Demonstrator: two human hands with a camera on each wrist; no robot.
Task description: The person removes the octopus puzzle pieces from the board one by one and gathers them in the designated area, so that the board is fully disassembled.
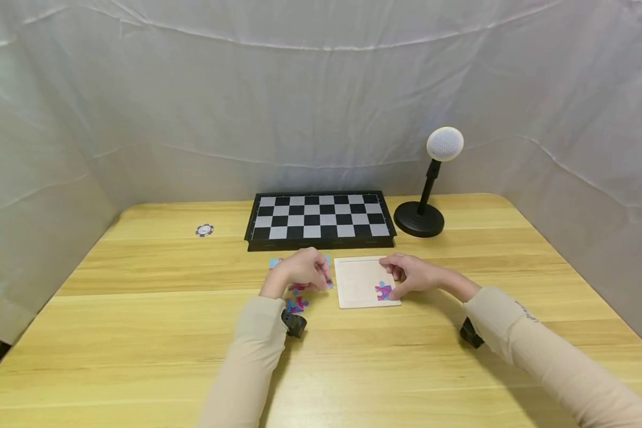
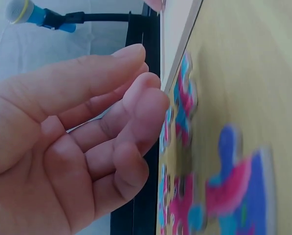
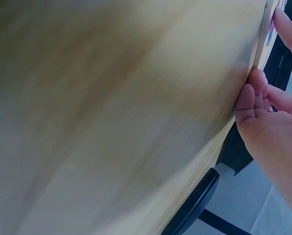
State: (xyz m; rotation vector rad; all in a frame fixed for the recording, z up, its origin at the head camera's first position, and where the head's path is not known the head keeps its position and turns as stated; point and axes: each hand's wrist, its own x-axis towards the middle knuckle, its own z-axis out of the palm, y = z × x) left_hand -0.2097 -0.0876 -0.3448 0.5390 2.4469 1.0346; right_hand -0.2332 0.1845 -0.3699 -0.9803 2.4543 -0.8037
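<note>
My left hand (image 1: 305, 268) hovers over a group of loose jigsaw pieces, its fingers loosely bent. Between thumb and fingers of the left hand (image 2: 101, 117) nothing shows in the left wrist view. Pink and blue jigsaw pieces (image 1: 298, 304) lie beneath and beside it, partly covered by the hand. To their right is a pale wooden puzzle tray (image 1: 355, 282) with a raised rim. One jigsaw piece (image 1: 383, 290) sits in its near right corner. My right hand (image 1: 414, 275) holds the tray's right side, thumb beside that piece and fingers at the far corner.
Behind the tray lies a black-and-white checkered board (image 1: 321, 218). A microphone-like object on a black stand (image 1: 419, 219) stands at the back right. A round chip (image 1: 204, 230) lies at the back left. White cloth (image 1: 278, 107) hangs behind the wooden table (image 1: 155, 333).
</note>
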